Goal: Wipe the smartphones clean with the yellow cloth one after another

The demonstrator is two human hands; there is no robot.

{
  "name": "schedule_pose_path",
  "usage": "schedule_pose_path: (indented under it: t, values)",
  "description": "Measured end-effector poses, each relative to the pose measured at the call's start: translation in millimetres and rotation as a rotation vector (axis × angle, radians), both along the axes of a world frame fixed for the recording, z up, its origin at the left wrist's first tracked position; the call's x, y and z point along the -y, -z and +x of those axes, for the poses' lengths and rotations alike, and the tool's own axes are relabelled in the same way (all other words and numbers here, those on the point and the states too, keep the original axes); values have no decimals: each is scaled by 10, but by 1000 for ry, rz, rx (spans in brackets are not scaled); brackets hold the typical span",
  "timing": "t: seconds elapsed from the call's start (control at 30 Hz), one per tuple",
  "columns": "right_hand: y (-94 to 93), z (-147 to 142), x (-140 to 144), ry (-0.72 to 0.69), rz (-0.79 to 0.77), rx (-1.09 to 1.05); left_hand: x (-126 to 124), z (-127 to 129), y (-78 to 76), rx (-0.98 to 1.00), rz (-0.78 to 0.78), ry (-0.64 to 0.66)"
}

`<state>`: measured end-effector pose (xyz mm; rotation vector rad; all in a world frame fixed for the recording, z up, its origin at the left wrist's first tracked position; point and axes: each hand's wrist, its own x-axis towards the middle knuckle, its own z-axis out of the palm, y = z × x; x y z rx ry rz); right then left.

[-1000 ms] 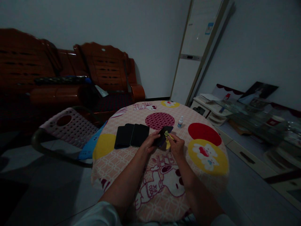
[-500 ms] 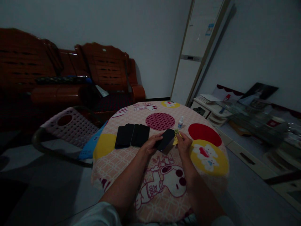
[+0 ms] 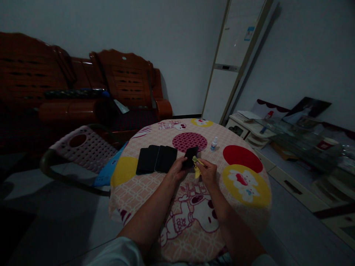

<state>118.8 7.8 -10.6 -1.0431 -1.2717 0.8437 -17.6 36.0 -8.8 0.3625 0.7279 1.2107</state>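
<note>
My left hand (image 3: 178,169) grips a dark, flat, phone-like slab (image 3: 190,154) by its left side, above the table. In my right hand (image 3: 208,171) a crumpled yellow cloth (image 3: 197,171) is pinched, held against or just in front of the slab's right part; whether they touch I cannot tell. Left of my hands lie several thin black rectangular things (image 3: 165,159), side by side and partly overlapping. A small white bottle (image 3: 214,144) with a blue label stands upright beyond my right hand.
A patterned cloth covers the round table (image 3: 191,244). A woven chair (image 3: 85,147) stands at the left, with wooden seats (image 3: 122,81) behind. On the right runs a low cabinet (image 3: 288,181) with a glass top and clutter. A tall white air conditioner (image 3: 222,85) stands at the back.
My right hand has moved left with the yellow cloth, across the slab's right part. My left hand has turned the slab more upright. The bottle and black things have stayed in place.
</note>
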Motion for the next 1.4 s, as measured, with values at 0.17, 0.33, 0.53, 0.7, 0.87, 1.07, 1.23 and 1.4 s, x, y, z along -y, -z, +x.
schedule_pose_path:
  t: [0.17,0.33,0.53,0.7,0.87,1.07,1.23,1.4]
  values:
    - [-21,21,-2,41,7,-5,19,4,-30,21,20,-15]
    - [-85,16,35,113,43,43,-3,13,3,52,13,9]
    - [2,5,18,166,117,108,-30,6,64,80,27,11]
    - [57,10,6,169,232,208,-13,4,43,91,28,32]
    - [20,-53,84,105,356,372,-27,24,37,100,-6,26]
    - [71,-210,172,-93,421,595,5,-15,13,97,-40,72]
    - [74,-190,155,-46,425,617,-2,-17,17,104,-57,80]
    - [30,-57,76,115,445,530,-12,45,-8,127,-46,22]
